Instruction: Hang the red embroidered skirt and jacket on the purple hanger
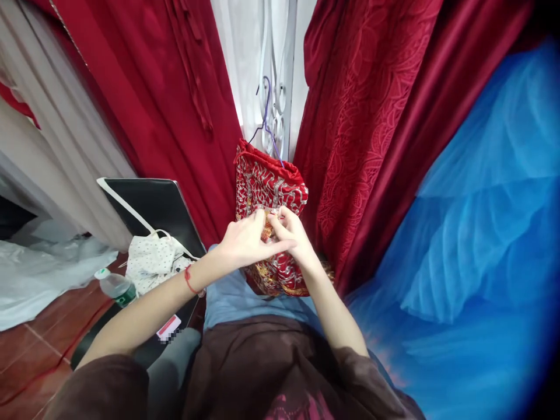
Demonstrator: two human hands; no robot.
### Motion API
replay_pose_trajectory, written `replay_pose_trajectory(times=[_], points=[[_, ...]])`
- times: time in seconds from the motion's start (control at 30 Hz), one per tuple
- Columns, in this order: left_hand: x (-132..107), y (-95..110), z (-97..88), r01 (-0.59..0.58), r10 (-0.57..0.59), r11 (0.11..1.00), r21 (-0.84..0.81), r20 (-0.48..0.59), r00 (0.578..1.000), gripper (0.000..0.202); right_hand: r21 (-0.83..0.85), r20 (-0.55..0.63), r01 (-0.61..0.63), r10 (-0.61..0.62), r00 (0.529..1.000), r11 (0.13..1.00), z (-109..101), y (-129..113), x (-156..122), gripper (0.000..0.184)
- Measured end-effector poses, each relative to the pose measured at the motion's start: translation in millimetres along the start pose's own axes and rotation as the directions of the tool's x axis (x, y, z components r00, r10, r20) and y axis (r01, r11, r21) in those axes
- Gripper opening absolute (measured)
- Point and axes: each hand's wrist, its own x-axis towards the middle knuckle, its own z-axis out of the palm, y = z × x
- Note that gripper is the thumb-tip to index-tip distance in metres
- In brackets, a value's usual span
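A red garment (273, 189) with silver and gold embroidery hangs from a thin purple wire hanger (266, 111) in front of me. My left hand (248, 239) has its fingertips pinched on the garment's front, near a gold patch. Close beside it, my right hand (292, 233) pinches the same area from the other side, its thumb pointing toward the left hand. The fingers of both hands nearly meet there. Any small item between the fingertips is hidden. The garment's lower part drapes down near my lap.
Dark red gowns (350, 116) hang on both sides, and a blue tulle dress (472, 233) fills the right. On the left stands a black chair (161, 204) with a dotted white cloth bag (153, 259), a plastic bottle (116, 287) and a pink card (168, 326) nearby. A white metal grille (280, 76) stands behind.
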Motion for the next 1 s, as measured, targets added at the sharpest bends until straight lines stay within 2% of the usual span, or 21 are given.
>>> replay_pose_trajectory(times=[0.07, 0.17, 0.27, 0.37, 0.47, 0.5, 0.57, 0.63, 0.67, 0.73, 0.83, 0.93, 1.0], points=[[-4, 8, 1.7, 0.034, -0.035, 0.997, 0.070, 0.020, 0.999, 0.074, 0.040, 0.028, -0.013, 0.012, 1.000, 0.999, 1, -1, 1, 0.036], [4, 13, 13.0, 0.022, -0.027, 0.998, 0.059, 0.088, 0.996, 0.091, 0.062, 0.068, -0.023, 0.019, 0.997, 0.998, -8, -9, 4, 0.035], [19, 14, 29.0, 0.021, -0.022, 0.999, 0.040, 0.021, 1.000, 0.085, -0.046, 0.125, 0.023, -0.017, 0.992, 0.999, -25, -27, 9, 0.032], [29, 11, 40.7, -0.011, 0.010, 1.000, -0.017, -0.013, 1.000, 0.070, -0.286, 0.176, 0.177, -0.130, 0.976, 0.942, -41, -47, 14, 0.038], [25, 5, 41.4, -0.068, 0.067, 0.991, -0.119, -0.009, 0.998, 0.065, -0.529, 0.085, 0.249, -0.242, 0.967, 0.811, -54, -56, 14, 0.046], [20, 4, 38.6, -0.106, 0.108, 0.982, -0.154, 0.008, 0.994, 0.064, -0.613, 0.016, 0.221, -0.267, 0.963, 0.759, -57, -56, 13, 0.044], [6, 8, 28.5, -0.227, 0.243, 0.954, -0.195, 0.064, 0.968, 0.063, -0.767, -0.133, 0.079, -0.278, 0.951, 0.637, -62, -50, 13, 0.040], [-10, 16, 14.0, -0.380, 0.404, 0.906, -0.188, 0.109, 0.908, 0.064, -0.850, -0.208, -0.063, -0.223, 0.953, 0.524, -63, -39, 16, 0.051], [-17, 20, 6.0, -0.447, 0.470, 0.877, -0.178, 0.121, 0.874, 0.063, -0.866, -0.194, -0.087, -0.170, 0.966, 0.493, -63, -32, 20, 0.055], [-25, 26, -9.0, -0.518, 0.543, 0.836, -0.183, 0.130, 0.830, 0.062, -0.872, -0.107, -0.069, -0.051, 0.993, 0.485, -63, -21, 31, 0.046], [-27, 18, -24.7, -0.496, 0.539, 0.828, -0.261, 0.128, 0.833, 0.062, -0.847, -0.053, -0.092, 0.088, 0.995, 0.524, -70, -7, 51, 0.020], [-24, -5, -28.4, -0.444, 0.506, 0.834, -0.328, 0.135, 0.852, 0.065, -0.799, -0.105, -0.190, 0.180, 0.978, 0.570, -88, 5, 68, 0.020], [-21, -22, -24.3, -0.401, 0.491, 0.834, -0.378, 0.177, 0.853, 0.064, -0.790, -0.180, -0.253, 0.183, 0.967, 0.559, -100, 13, 74, 0.027]])
